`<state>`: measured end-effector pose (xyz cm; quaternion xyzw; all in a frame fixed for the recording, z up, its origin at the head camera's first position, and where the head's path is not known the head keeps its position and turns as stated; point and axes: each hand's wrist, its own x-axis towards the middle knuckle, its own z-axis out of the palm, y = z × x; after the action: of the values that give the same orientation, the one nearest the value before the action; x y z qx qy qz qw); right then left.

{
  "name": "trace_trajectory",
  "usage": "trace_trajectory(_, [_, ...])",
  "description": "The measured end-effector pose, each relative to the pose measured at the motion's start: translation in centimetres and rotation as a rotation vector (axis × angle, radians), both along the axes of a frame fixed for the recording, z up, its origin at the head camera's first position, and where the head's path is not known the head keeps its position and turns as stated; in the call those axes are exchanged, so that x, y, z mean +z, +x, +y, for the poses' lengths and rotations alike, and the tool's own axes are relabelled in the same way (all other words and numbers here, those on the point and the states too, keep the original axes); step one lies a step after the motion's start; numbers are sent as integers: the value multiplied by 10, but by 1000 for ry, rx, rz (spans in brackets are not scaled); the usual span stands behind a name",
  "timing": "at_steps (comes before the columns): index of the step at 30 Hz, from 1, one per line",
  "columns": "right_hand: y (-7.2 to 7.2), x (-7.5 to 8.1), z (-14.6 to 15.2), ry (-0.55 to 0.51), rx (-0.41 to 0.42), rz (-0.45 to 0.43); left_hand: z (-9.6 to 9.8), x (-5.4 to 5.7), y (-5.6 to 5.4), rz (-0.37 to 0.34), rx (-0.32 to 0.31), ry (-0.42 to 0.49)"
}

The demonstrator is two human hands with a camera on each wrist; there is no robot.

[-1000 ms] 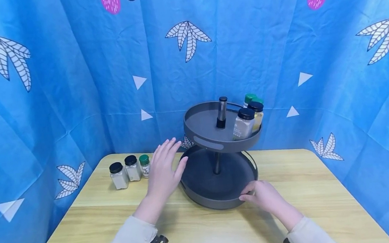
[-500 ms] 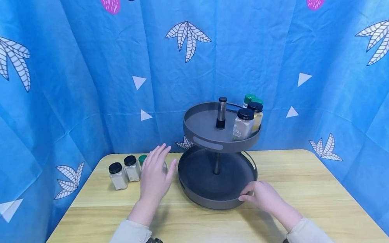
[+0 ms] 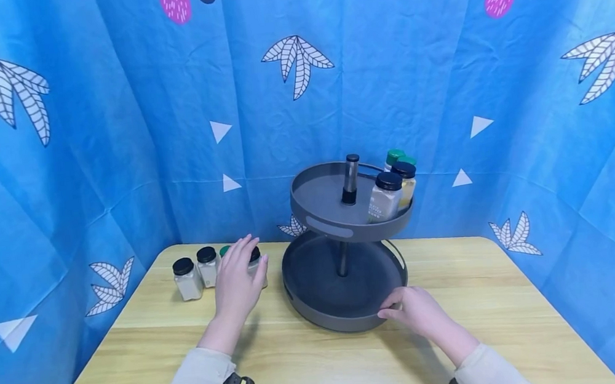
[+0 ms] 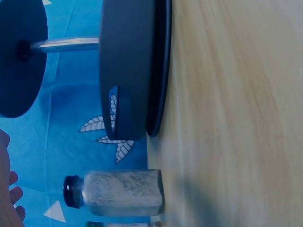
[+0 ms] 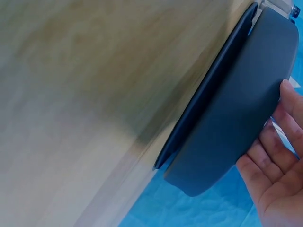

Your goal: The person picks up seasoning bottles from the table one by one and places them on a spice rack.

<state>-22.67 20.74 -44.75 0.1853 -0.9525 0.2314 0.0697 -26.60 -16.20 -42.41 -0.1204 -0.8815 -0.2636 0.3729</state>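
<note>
In the head view my left hand (image 3: 237, 282) hovers over the row of spice jars with its fingers spread. It partly covers a green-capped jar (image 3: 225, 250) and a black-capped jar (image 3: 255, 262); the latter jar (image 4: 123, 193) stands upright beside the rack in the left wrist view. My right hand (image 3: 413, 310) pinches the front right rim of the lower tray (image 3: 331, 321) on a dark grey two-tier round rack. In the right wrist view, that hand's fingertips (image 5: 287, 87) lie at the tray's edge. On the upper tray (image 3: 314, 200) stands a black-capped jar (image 3: 384, 200).
Two more black-capped jars, a left one (image 3: 188, 282) and a right one (image 3: 208, 269), stand at the table's back left. Behind the front jar on the upper tray are another black-capped jar (image 3: 407, 182) and green caps (image 3: 395, 154). A blue curtain (image 3: 300, 118) surrounds the wooden table (image 3: 324, 369).
My left hand has moved left, away from the rack and over the jars, uncovering the black-capped jar nearest the rack. My right hand has stayed on the rim.
</note>
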Motion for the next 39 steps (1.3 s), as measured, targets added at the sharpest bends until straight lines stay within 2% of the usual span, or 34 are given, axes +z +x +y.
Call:
trace_trajectory(14, [-3,-4,1,12,2,0,-14,-22,-18,-65,31,3])
trace_trajectory(24, [-1,-2,1,11,8,-2,-17,-28,-29,-82,39,-7])
trace_trajectory(33, [-4,-4,1,18,14,12,-19,-35,-37,-164,54,-6])
trace_trajectory(39, [-4,-5,2,16,16,13,-20,-39,-40,-194,42,9])
